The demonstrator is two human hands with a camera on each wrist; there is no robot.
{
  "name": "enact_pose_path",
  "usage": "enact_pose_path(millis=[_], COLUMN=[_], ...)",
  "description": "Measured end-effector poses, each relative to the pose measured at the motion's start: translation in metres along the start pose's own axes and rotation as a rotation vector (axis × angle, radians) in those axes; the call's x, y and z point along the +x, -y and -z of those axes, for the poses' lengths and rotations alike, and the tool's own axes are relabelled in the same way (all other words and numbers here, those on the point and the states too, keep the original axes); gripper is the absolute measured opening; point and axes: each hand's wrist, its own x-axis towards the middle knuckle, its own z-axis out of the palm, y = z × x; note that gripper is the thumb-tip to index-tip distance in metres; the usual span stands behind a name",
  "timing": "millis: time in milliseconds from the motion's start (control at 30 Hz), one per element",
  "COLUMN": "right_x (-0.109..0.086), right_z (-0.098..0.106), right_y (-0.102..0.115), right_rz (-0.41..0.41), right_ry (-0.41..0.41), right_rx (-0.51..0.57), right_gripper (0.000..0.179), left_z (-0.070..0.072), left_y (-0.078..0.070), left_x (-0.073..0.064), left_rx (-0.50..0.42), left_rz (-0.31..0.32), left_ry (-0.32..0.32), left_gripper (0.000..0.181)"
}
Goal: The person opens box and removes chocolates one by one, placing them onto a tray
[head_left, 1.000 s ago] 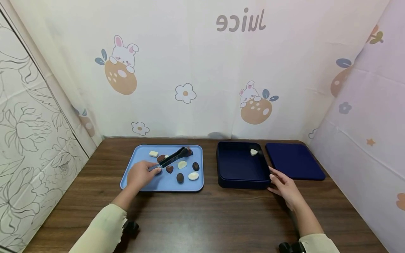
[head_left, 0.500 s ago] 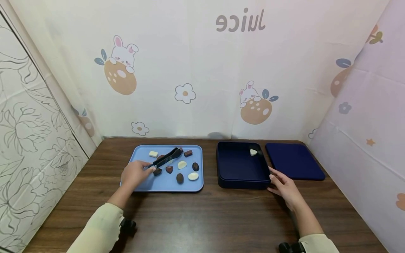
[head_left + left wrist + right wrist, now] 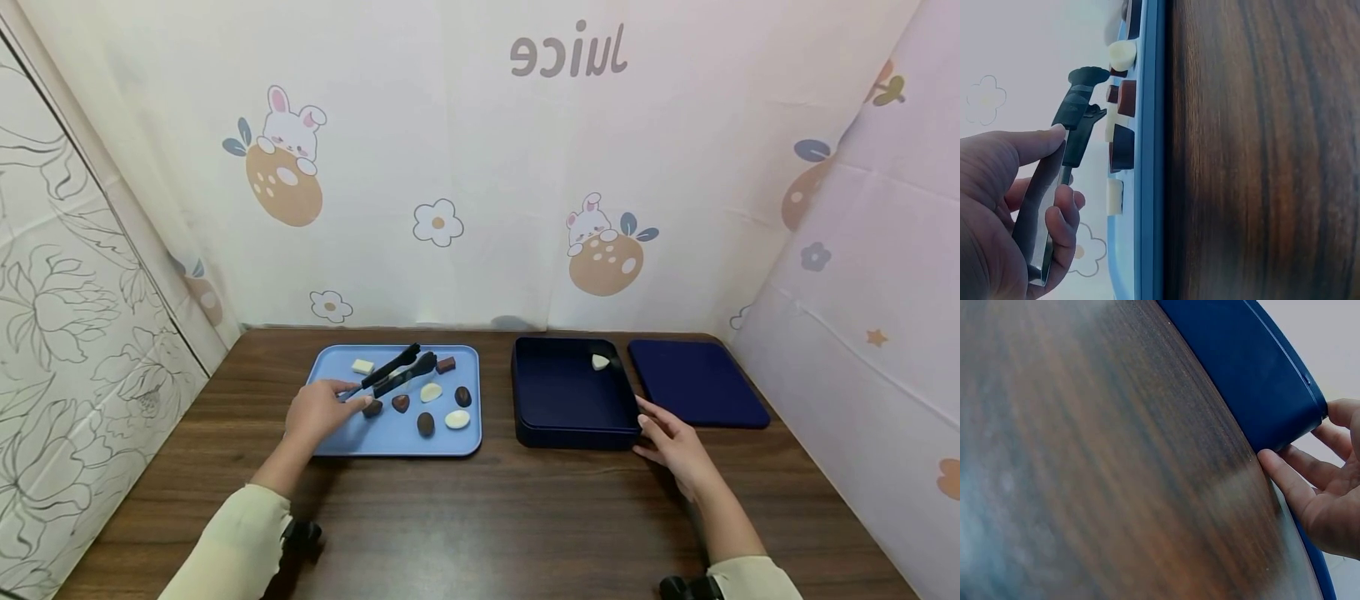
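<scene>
My left hand grips a pair of tongs with metal handles and black tips. Their arms stand apart over the light blue tray, nothing between the tips. On the tray lie several chocolates: a brown bar-shaped piece just right of the tips, a heart-shaped one, dark ovals and white pieces. The tongs partly cover some of them. Fingertips of my right hand touch the near right corner of the dark blue box. One white piece sits inside the box.
A flat dark blue lid lies right of the box, close to my right hand. The wooden table runs back to a patterned cloth, with more cloth at both sides.
The tongs have moved left, away from the brown bar-shaped chocolate, which stays on the tray. Their arms, closed together half a second ago, have spread. My right hand stays at the box.
</scene>
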Motion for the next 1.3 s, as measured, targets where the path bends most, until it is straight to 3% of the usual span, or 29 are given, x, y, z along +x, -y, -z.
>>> enact_pose_path(millis=[900, 1300], right_x=[0.0, 0.001], right_z=[0.0, 0.0], right_y=[0.0, -0.002], right_rz=[-0.002, 0.01], right_ry=[-0.001, 0.0], right_rx=[0.006, -0.004], right_gripper=[0.064, 0.065], left_z=[-0.026, -0.038], left_y=[-0.048, -0.085], left_x=[-0.018, -0.022], left_rx=[-0.114, -0.127], left_rz=[-0.177, -0.199], left_ry=[-0.022, 0.021], left_gripper=[0.044, 0.041])
